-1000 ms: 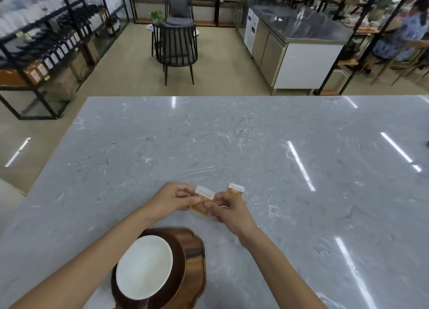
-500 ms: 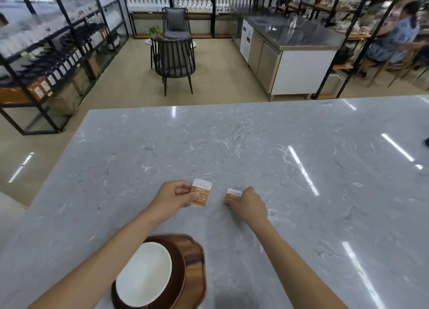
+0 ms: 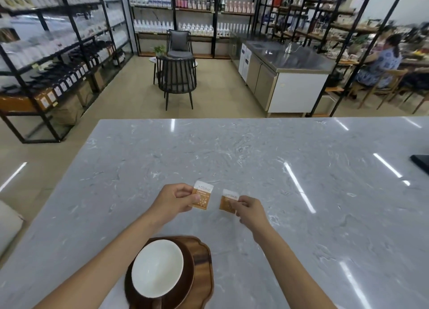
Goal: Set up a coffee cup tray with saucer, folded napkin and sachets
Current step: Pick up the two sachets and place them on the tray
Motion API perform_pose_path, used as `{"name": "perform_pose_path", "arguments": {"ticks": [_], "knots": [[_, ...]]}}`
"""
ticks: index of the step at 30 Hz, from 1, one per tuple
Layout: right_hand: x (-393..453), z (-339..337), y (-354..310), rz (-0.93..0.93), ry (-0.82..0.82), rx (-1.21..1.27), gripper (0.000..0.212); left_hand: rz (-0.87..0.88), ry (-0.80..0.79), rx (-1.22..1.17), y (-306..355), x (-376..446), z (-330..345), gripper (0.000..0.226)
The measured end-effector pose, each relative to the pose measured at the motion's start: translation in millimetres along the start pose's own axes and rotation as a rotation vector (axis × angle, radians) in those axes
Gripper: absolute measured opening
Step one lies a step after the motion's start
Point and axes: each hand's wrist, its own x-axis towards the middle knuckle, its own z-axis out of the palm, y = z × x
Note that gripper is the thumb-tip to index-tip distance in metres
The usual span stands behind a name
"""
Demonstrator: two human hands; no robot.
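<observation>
My left hand (image 3: 175,199) pinches an orange and white sachet (image 3: 203,198) and holds it just above the grey marble counter (image 3: 232,151). To its right, my right hand (image 3: 249,210) grips a second orange and white sachet (image 3: 227,200) by its right edge, low over the counter. A gap separates the two sachets. Close to me sits a dark wooden tray (image 3: 204,260) carrying a brown saucer (image 3: 186,283) with a white cup (image 3: 157,267) on it. My left forearm covers the tray's left side. No napkin is in view.
A black flat object (image 3: 421,163) lies at the counter's far right edge. Beyond the counter are dark chairs (image 3: 177,76), a steel-topped cabinet (image 3: 285,76), product shelves and a seated person at the back right.
My hands were together on one sachet with the other lying beside them. They have parted: the left keeps the first sachet, the right has taken the second. The view has tilted upward.
</observation>
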Motion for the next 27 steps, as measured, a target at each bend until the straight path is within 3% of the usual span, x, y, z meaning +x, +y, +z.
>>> {"name": "perform_pose_path", "arguments": {"ticks": [7, 16, 23, 27], "knots": [[-85.2, -0.4, -36.0, -0.122, -0.088, 0.227, 0.014, 0.033, -0.034, -0.095, -1.0, -42.0, -9.2, 0.008], [-145.0, 24.3, -35.7, -0.150, -0.125, 0.312, 0.017, 0.037, -0.155, -0.207, -0.2, -105.6, -9.7, 0.025], [-169.4, 32.3, -23.7, -0.111, -0.130, 0.380, 0.027, 0.038, -0.126, -0.224, -13.1, -136.2, -6.9, 0.026], [-175.1, 25.0, -17.7, -0.084, -0.229, 0.397, 0.014, 0.014, -0.103, -0.264, -21.0, -145.8, 1.6, 0.025]]}}
